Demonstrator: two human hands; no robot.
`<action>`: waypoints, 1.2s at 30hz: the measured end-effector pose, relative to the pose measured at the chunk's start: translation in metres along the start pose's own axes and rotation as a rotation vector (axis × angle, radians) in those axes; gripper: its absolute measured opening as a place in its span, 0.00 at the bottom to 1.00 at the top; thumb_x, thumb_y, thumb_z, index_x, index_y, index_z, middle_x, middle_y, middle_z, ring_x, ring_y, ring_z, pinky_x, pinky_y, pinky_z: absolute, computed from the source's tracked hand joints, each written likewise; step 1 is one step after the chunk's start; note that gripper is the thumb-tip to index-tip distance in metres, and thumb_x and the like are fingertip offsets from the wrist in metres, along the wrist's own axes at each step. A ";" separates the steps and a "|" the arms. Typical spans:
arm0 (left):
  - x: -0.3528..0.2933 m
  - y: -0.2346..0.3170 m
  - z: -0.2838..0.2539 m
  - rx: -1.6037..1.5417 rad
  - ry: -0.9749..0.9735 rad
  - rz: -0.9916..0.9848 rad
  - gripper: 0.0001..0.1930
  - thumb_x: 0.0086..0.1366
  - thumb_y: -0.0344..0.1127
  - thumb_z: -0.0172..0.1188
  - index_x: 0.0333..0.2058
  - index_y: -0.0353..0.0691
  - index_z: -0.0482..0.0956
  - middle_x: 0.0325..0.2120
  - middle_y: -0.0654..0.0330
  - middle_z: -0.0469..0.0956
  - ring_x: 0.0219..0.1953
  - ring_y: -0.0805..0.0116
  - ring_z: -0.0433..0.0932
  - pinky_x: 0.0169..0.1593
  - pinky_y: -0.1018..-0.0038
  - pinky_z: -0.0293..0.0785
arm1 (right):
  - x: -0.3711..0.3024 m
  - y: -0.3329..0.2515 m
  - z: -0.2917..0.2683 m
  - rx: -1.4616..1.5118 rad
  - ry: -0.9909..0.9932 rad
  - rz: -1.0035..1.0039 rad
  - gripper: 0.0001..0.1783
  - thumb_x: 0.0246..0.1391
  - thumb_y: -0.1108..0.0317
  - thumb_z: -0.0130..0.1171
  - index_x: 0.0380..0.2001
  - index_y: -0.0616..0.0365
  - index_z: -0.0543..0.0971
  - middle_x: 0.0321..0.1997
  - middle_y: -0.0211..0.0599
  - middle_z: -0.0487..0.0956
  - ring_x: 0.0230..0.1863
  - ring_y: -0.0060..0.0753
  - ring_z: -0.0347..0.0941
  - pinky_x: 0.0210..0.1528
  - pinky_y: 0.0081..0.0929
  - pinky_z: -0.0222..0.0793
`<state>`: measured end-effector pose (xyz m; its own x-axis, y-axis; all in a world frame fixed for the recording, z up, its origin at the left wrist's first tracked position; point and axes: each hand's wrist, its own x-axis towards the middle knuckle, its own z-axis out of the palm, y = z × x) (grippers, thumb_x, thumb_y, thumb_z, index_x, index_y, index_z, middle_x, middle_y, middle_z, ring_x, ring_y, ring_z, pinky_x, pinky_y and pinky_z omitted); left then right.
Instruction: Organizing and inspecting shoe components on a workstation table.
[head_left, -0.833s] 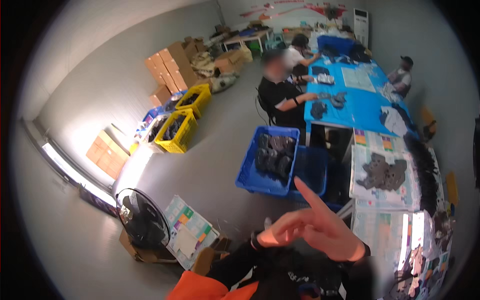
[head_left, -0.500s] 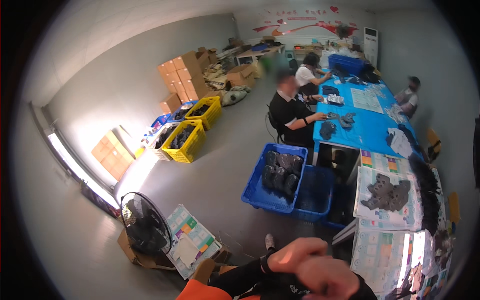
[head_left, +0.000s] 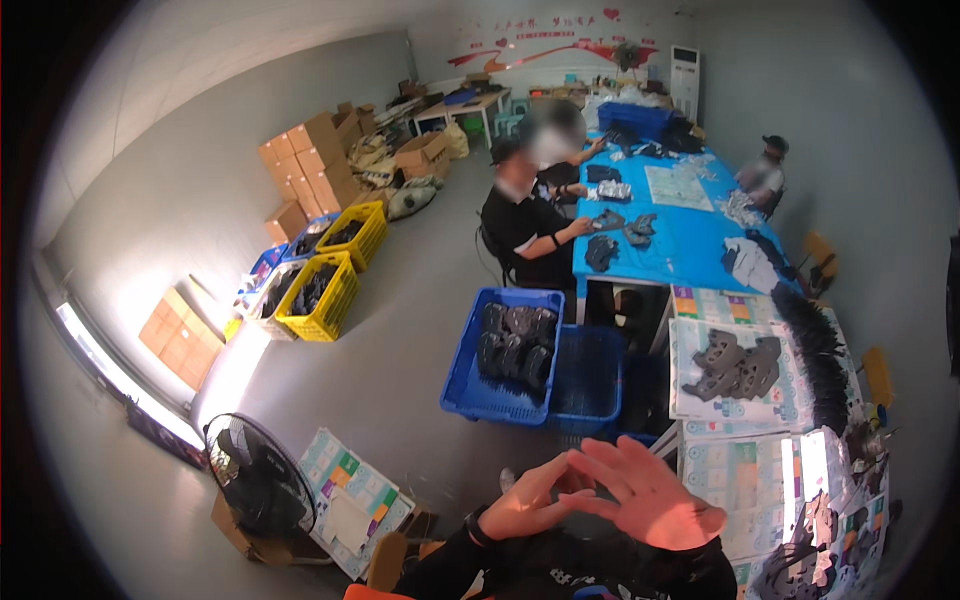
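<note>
In front of my body, at the bottom of the view, my two hands meet. My left hand [head_left: 532, 496], with a dark band at its wrist, has its fingers stretched toward the other hand. My right hand [head_left: 650, 492] is spread open, its fingertips touching or overlapping those of the left. I see nothing held in either. Nearest to them on the right is the table with printed sheets [head_left: 722, 505]. Farther along it lies a pile of grey moulded pieces [head_left: 732, 365]. Beyond my hands stands a blue crate [head_left: 462, 385] holding dark shoe-like pieces [head_left: 517, 340].
A second blue crate [head_left: 588, 385] stands beside the first. Co-workers sit along the blue-covered table [head_left: 690, 245]. At the left are a standing fan [head_left: 258, 488], yellow crates [head_left: 322, 312] and stacked cartons [head_left: 308, 165]. A row of black pieces [head_left: 815, 345] runs along the table's right edge.
My hands, closed and clasped together before, have opened, and their fingers are now stretched out. The view has swung slightly right, so the room's things appear farther left.
</note>
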<state>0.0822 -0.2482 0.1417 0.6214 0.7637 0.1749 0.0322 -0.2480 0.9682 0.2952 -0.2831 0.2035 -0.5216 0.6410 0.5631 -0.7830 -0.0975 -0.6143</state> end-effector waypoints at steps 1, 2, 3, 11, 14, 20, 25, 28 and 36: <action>-0.003 -0.001 0.000 0.007 -0.005 0.019 0.21 0.70 0.37 0.64 0.57 0.36 0.71 0.40 0.62 0.80 0.40 0.72 0.78 0.46 0.73 0.74 | 0.000 0.000 0.004 -0.018 -0.010 -0.007 0.65 0.56 0.27 0.58 0.80 0.53 0.39 0.84 0.56 0.35 0.83 0.62 0.25 0.76 0.75 0.32; -0.006 -0.004 0.000 0.021 0.005 0.017 0.20 0.71 0.36 0.64 0.57 0.36 0.71 0.39 0.62 0.80 0.40 0.73 0.78 0.46 0.73 0.75 | 0.000 0.000 0.007 -0.007 0.001 0.009 0.64 0.56 0.29 0.59 0.80 0.54 0.40 0.83 0.57 0.36 0.83 0.62 0.25 0.76 0.74 0.32; -0.009 -0.006 0.001 0.035 0.018 0.011 0.20 0.71 0.36 0.64 0.57 0.37 0.72 0.39 0.62 0.80 0.41 0.73 0.78 0.46 0.73 0.75 | -0.001 0.000 0.009 0.006 0.012 0.027 0.63 0.56 0.32 0.60 0.80 0.54 0.41 0.83 0.58 0.36 0.83 0.62 0.26 0.76 0.73 0.33; -0.010 0.012 -0.006 -0.119 0.050 -0.041 0.38 0.70 0.30 0.64 0.73 0.42 0.55 0.67 0.54 0.68 0.59 0.67 0.75 0.52 0.71 0.76 | -0.011 -0.017 0.024 -1.009 -0.134 -0.357 0.58 0.51 0.53 0.73 0.77 0.59 0.51 0.75 0.69 0.53 0.76 0.64 0.53 0.74 0.64 0.50; -0.008 0.010 -0.017 -0.249 -0.178 0.022 0.43 0.68 0.32 0.63 0.76 0.42 0.48 0.74 0.51 0.55 0.65 0.56 0.71 0.62 0.60 0.71 | -0.012 -0.041 0.035 -0.321 -0.446 -0.009 0.32 0.73 0.48 0.48 0.57 0.72 0.73 0.64 0.59 0.64 0.66 0.66 0.66 0.69 0.64 0.58; 0.002 0.010 -0.019 -0.238 -0.209 -0.025 0.43 0.67 0.26 0.63 0.76 0.43 0.48 0.72 0.52 0.59 0.62 0.60 0.73 0.62 0.64 0.73 | -0.039 -0.047 0.045 -0.299 -0.055 0.143 0.45 0.55 0.61 0.72 0.66 0.66 0.56 0.48 0.59 0.79 0.44 0.48 0.79 0.49 0.39 0.72; -0.004 0.008 -0.014 -0.254 -0.193 -0.074 0.44 0.67 0.29 0.62 0.76 0.42 0.48 0.71 0.49 0.62 0.60 0.57 0.77 0.61 0.64 0.73 | -0.045 -0.048 0.039 -0.273 -0.103 -0.094 0.63 0.59 0.59 0.70 0.77 0.65 0.33 0.51 0.71 0.78 0.45 0.53 0.81 0.49 0.43 0.76; -0.006 0.005 -0.012 -0.282 -0.144 -0.062 0.41 0.68 0.29 0.61 0.76 0.43 0.49 0.69 0.49 0.65 0.58 0.58 0.79 0.61 0.64 0.74 | 0.001 -0.079 0.046 -0.456 -0.686 0.032 0.45 0.55 0.53 0.73 0.65 0.74 0.67 0.38 0.53 0.84 0.40 0.50 0.81 0.51 0.40 0.74; -0.009 -0.032 -0.027 -0.293 -0.034 -0.119 0.32 0.71 0.29 0.57 0.72 0.41 0.59 0.61 0.52 0.75 0.51 0.63 0.82 0.53 0.70 0.76 | -0.048 -0.080 0.045 0.073 -0.394 -0.340 0.34 0.74 0.49 0.45 0.67 0.70 0.67 0.68 0.65 0.69 0.66 0.61 0.71 0.61 0.58 0.72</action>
<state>0.0547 -0.2309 0.1142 0.6526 0.7557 0.0558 -0.1176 0.0282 0.9927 0.3675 -0.3401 0.2503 -0.3105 0.3124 0.8978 -0.9446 0.0048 -0.3283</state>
